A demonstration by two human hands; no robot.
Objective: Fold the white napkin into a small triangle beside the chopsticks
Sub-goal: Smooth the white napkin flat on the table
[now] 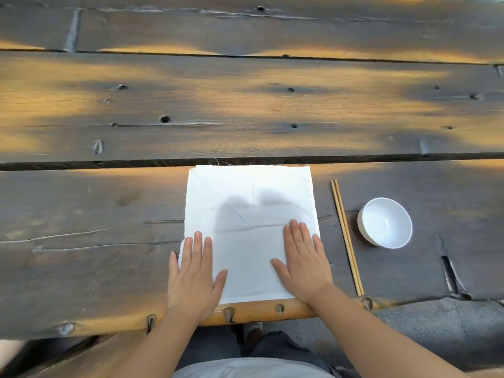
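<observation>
The white napkin (pixel 249 203) lies spread flat as a square on the dark wooden table, near its front edge, with faint crease lines across it. My left hand (pixel 193 276) rests palm down on the napkin's near left corner, fingers spread. On the near right corner my right hand (pixel 302 260) lies flat in the same way. Neither hand grips anything. A pair of wooden chopsticks (pixel 346 236) lies side by side just right of the napkin, pointing away from me.
A small white bowl (pixel 385 222) stands right of the chopsticks. The plank table (pixel 245 110) stretches far ahead and to both sides, with knots and gaps between boards. Its rounded front edge (pixel 245 313) runs just below the napkin.
</observation>
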